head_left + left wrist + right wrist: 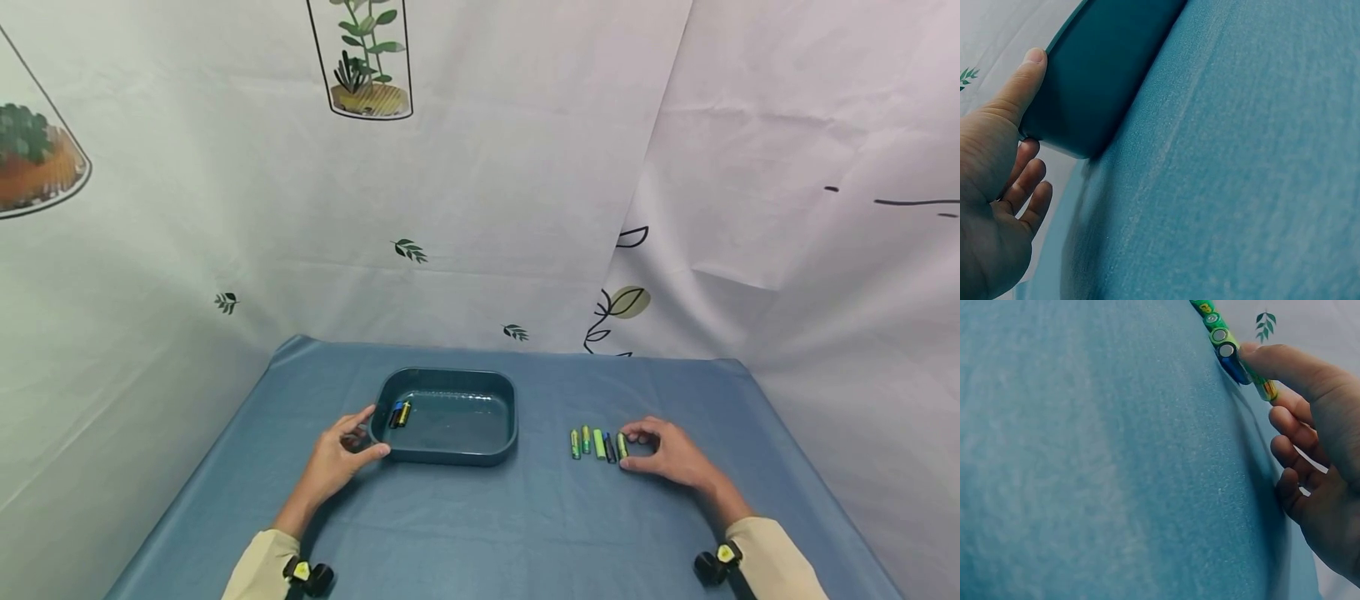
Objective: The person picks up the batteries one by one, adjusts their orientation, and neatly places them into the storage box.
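While the near left corner of the dish (450, 457) is grasped by the left hand (330, 457), the end battery (622, 447) of a row is pinched by the right hand (670, 452). The left thumb is placed at the near rim and the forefinger at the left rim; the other fingers are bent outside the wall. On the right, the thumb is set at the battery's near end and a fingertip at its far end; whether it is lifted cannot be determined.

The row is located right of the dish, well apart from it, on the blue-covered tabletop (465, 533). To the left of the pinched item, four batteries (599, 444) are laid roughly parallel: three green, and one dark blue, just beside the pinched one. Inside the dish, two batteries (404, 413) are found side by side near the left wall, one gold and black, one dark with blue.

Pale sleeves (776, 557) are worn, with a small dark camera (710, 568) strapped at each wrist. Behind the tabletop, a white backdrop (510, 183) printed with plants is hung.
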Tool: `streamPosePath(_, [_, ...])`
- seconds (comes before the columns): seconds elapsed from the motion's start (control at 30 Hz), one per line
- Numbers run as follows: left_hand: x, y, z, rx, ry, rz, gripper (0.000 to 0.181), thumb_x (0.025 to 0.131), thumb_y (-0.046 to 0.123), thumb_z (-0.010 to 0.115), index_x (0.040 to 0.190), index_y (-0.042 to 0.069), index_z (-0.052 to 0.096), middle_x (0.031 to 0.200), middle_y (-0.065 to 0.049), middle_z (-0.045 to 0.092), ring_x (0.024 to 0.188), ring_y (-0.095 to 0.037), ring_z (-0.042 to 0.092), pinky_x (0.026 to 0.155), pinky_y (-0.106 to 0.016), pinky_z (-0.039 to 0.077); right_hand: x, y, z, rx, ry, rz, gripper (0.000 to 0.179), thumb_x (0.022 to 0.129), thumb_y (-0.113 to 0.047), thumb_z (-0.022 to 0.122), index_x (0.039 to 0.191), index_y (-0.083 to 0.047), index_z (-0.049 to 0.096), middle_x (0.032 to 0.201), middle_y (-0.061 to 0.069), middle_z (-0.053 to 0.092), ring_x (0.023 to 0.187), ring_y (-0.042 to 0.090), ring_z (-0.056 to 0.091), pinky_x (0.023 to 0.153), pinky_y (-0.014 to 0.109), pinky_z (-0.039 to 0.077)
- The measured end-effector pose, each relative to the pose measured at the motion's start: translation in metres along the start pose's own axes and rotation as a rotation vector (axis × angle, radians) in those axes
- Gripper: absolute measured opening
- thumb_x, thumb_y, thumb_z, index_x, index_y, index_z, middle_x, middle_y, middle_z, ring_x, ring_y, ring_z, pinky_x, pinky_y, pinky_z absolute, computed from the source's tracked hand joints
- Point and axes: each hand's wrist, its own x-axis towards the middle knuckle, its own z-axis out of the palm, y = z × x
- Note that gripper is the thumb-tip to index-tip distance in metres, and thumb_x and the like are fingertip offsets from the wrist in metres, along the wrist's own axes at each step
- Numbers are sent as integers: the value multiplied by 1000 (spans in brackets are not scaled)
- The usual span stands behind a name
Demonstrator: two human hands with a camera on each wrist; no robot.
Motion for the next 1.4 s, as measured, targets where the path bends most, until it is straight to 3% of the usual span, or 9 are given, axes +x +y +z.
streamPosePath(0.63, [1,0,-1,-19,-2,0,80,84,37,86,152,12,51,133,-18,59,108,-32,62,89,-53,52,10,-20,-14,-28,67,44,48,80,-39,89,118,-15,74,106,-2,68,94,17,62,78,34,52])
streamPosePath(0.93, [0,1,-1,-12,-4,-9,80,84,38,86,152,12,51,130,-17,59,107,-32,62,89,-53,52,23,-34,-18,-36,79,10,47,81,-38,89,119,-14,74,105,0,68,93,14,61,76,31,53])
streamPosePath(1.13, [0,1,0,-12,-3,-10,80,84,37,86,152,12,51,130,-17,60,107,-32,62,89,-53,52,30,-41,-21,-21,80,-7,47,82,-38,88,119,-12,74,105,8,69,94,25,63,76,31,53])
streamPosePath(1.4, [0,1,0,-11,-1,-4,80,84,36,86,152,11,51,129,-17,60,107,-32,62,89,-52,52,43,-54,-20,-25,77,-34,49,84,-40,86,123,-13,73,108,10,68,97,27,63,78,36,53])
